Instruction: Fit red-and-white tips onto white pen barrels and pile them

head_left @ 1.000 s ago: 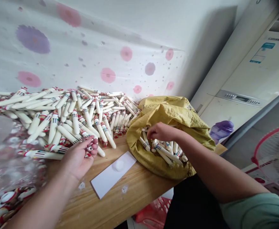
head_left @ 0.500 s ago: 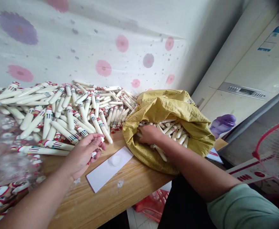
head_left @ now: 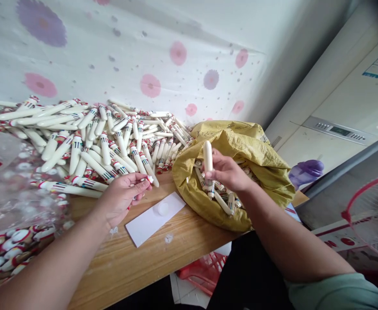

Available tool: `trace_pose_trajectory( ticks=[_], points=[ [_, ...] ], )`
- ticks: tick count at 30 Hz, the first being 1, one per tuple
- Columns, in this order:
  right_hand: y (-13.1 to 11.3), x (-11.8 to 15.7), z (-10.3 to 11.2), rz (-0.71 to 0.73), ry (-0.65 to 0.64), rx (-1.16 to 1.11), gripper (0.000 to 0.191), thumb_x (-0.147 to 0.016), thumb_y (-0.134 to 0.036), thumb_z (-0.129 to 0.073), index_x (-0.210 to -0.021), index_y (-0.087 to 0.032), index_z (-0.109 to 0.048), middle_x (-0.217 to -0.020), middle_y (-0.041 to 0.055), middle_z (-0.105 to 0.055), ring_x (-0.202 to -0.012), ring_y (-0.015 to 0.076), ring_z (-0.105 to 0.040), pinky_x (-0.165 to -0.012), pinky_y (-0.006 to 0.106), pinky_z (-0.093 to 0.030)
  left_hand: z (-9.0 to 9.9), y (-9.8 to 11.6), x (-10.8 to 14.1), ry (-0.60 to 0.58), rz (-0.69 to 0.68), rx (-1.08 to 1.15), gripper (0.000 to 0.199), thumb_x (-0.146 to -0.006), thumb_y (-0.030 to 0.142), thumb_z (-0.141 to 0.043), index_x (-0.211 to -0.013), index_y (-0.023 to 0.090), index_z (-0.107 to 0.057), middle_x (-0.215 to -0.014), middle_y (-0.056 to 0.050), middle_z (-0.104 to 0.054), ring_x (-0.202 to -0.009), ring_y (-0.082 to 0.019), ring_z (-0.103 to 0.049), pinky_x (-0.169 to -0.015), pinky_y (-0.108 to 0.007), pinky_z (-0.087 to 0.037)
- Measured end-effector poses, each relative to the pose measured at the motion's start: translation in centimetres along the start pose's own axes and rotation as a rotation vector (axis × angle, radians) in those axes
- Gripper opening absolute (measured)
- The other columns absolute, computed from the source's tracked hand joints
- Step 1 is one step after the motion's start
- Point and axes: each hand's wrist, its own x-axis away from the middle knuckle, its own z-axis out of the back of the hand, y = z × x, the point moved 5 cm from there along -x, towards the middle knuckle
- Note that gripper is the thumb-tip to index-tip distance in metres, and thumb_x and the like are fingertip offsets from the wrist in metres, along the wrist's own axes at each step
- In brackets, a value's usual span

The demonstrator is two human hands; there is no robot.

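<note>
White plastic catches the eye first in the head view: a white pen [head_left: 208, 156] stands roughly upright near the middle of the frame, grasped between the thumb and fingers of the right hand [head_left: 225, 170]. It is above the open mouth of a yellow sack [head_left: 263, 159], where more pens lie jumbled. Left of centre, the left hand [head_left: 121, 196] pinches a small red-and-white piece [head_left: 149, 179] between thumb and finger; more red shows under its curled lower fingers, though how many pieces are there cannot be told. Behind that hand, a heap of pens [head_left: 105, 148] spreads across the desk [head_left: 124, 267]. Between the hands and nearer the frame's bottom lies a white card [head_left: 144, 227] with a pale round dish [head_left: 163, 209] on it.

Several things could go wrong. The pen looks smooth, so a loose pinch might let it drop back into the sack. Loosening the curled left fingers could spill whatever they cover. A low sweep of either hand might knock the dish, and a bump to the heap could set its front pens rolling.
</note>
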Motion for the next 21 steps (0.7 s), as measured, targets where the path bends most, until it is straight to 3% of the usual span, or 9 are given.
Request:
trace_pose_trajectory(
  ticks=[3, 8, 15, 18, 21],
  points=[
    [-0.4, 0.3, -4.6, -0.043, -0.061, -0.087, 0.026, -0.081, -0.042, -0.066, -0.086, -0.017, -0.06, -0.077, 0.0022, -0.057, -0.069, 0.0141, -0.054, -0.062, 0.027, -0.045, -0.1, 0.1, 0.0, -0.012, -0.01, 0.012, 0.041, -0.057, 0.04, -0.082, -0.08, 0.012, -0.063, -0.068, -0.002, -0.063, -0.045, -0.004, -0.04, -0.038, -0.015, -0.023],
    [0.4, 0.4, -9.3, -0.026, -0.144, 0.2, 0.016, -0.082, -0.031, -0.064, -0.08, -0.015, -0.061, -0.077, 0.002, -0.06, -0.068, 0.0123, -0.054, -0.064, 0.024, -0.042, -0.2, -0.1, -0.1, -0.038, -0.024, -0.032, 0.033, -0.066, 0.04, -0.076, -0.078, 0.013, -0.061, -0.062, 0.0, -0.059, -0.046, -0.006, -0.042, -0.04, -0.016, -0.025],
    [2.0, 0.5, -10.1, -0.094, -0.2, 0.305, 0.014, -0.077, -0.026, -0.068, -0.074, -0.016, -0.059, -0.062, -0.004, -0.053, -0.056, 0.0081, -0.046, -0.056, 0.021, -0.035, -0.4, -0.1, 0.2, -0.067, -0.017, -0.093, 0.029, -0.071, 0.039, -0.071, -0.079, 0.014, -0.061, -0.06, 0.001, -0.055, -0.046, -0.005, -0.04, -0.042, -0.016, -0.026],
    [2.2, 0.3, -9.8, -0.211, -0.15, 0.046, 0.017, -0.074, -0.03, -0.069, -0.075, -0.016, -0.06, -0.062, -0.0021, -0.057, -0.054, 0.0089, -0.049, -0.052, 0.021, -0.037, -0.5, 0.1, 0.2, -0.075, -0.032, -0.102, 0.028, -0.072, 0.039, -0.071, -0.077, 0.014, -0.06, -0.06, 0.002, -0.054, -0.047, -0.006, -0.041, -0.042, -0.017, -0.026],
    [2.1, 0.0, -8.9, -0.313, 0.047, -0.388, 0.022, -0.071, -0.034, -0.068, -0.069, -0.016, -0.056, -0.053, -0.0029, -0.055, -0.043, 0.0077, -0.045, -0.042, 0.02, -0.034, -0.9, 0.2, 0.3, -0.107, -0.027, -0.117, 0.028, -0.073, 0.04, -0.07, -0.075, 0.015, -0.058, -0.059, 0.002, -0.053, -0.046, -0.005, -0.04, -0.041, -0.017, -0.024]
  ],
)
